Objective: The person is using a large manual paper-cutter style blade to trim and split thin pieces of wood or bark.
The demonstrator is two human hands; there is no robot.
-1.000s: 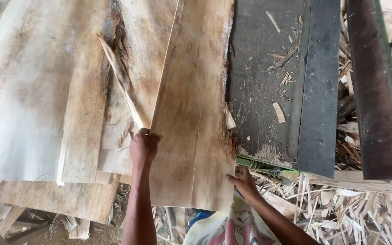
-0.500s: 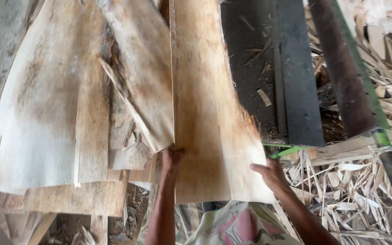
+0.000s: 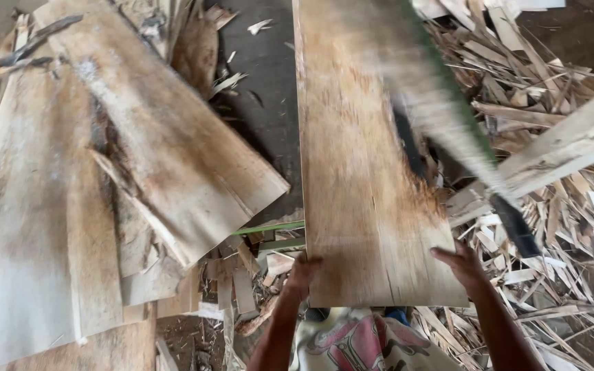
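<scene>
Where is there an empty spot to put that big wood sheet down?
The dark surface between the veneer pile and the held sheet is mostly bare. Right of the sheet, scrap strips crowd everything.

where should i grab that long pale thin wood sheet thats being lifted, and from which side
Probably at its near end, one hand on each bottom corner, coming from the short edge closest to the body. The long pale thin wood veneer sheet is wide, flat and flexible, and the left hand and right hand grip it just there.
</scene>
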